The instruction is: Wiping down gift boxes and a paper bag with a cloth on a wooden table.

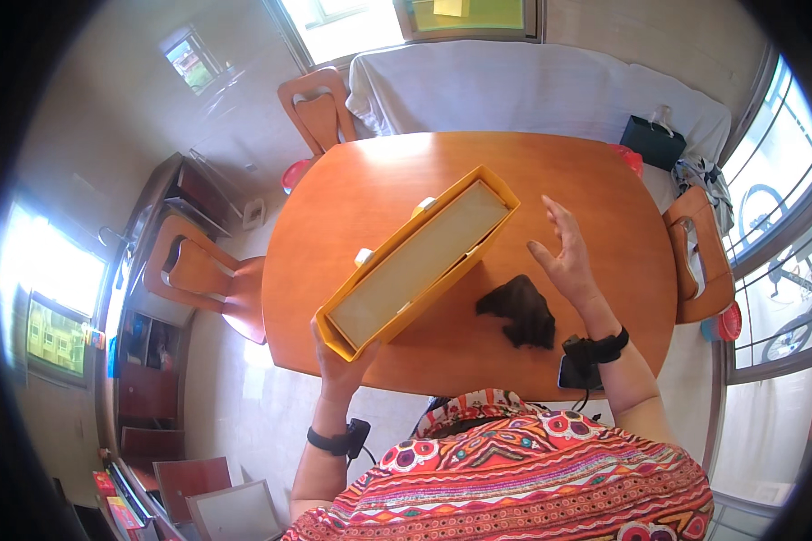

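My left hand [338,365] grips the near left end of a long yellow box [406,307], which slants across the table from lower left to upper right. A pale grey panel [415,261] fills the box's upward side, and two small white pieces [364,258] stick out along its far edge. Whether the box touches the tabletop is hard to tell. Off the box's far right end, my right hand [564,257] is open, fingers apart, holding nothing. Below it, a crumpled black cloth [519,311] lies on the table.
The wooden table [334,198] has rounded sides. A dark phone-like device [573,373] lies at its near edge by my right wrist. Wooden chairs stand at the left [203,275], far left [320,113] and right [699,257]. Behind is a white-covered seat [514,90] with a dark green bag [654,142].
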